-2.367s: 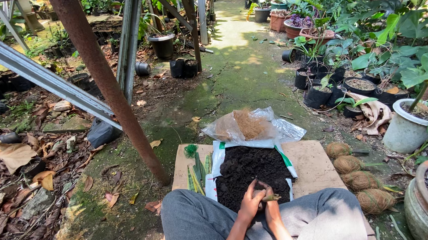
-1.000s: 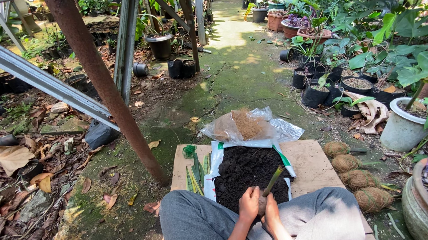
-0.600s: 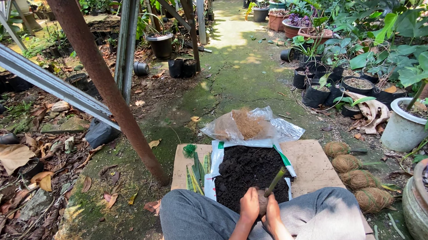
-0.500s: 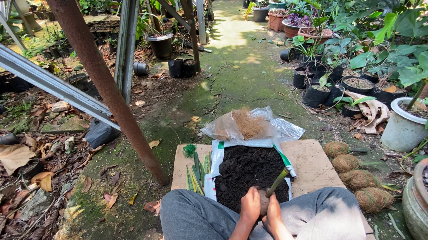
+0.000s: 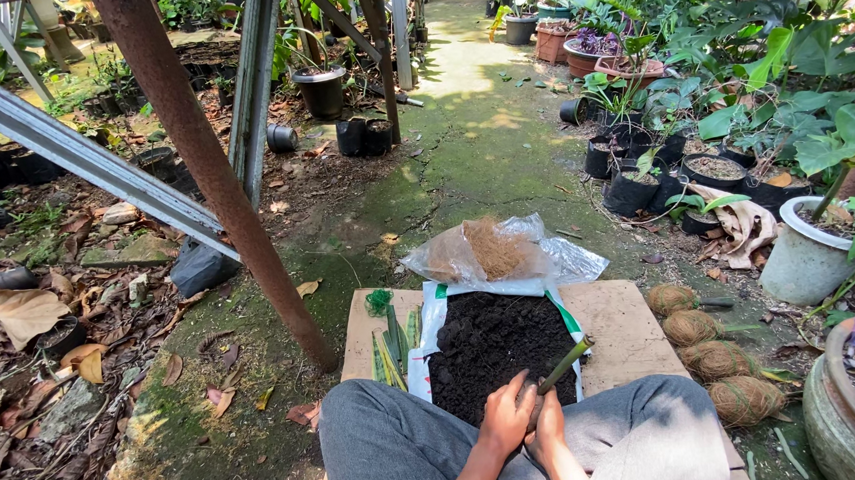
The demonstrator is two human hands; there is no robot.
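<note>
Between both hands (image 5: 528,425), green stem (image 5: 565,365), above dark soil (image 5: 495,346)

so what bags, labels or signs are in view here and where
Soil bag: white with green trim, slit open flat on the board before the knees, full of dark soil.
Clear bag: crumpled plastic holding brown fibre, just beyond the soil bag.
No signs or screens show.

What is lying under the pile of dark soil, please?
The soil lies on an opened white bag, which rests on a flat board. The bag's middle and the board beneath it are covered.
</note>
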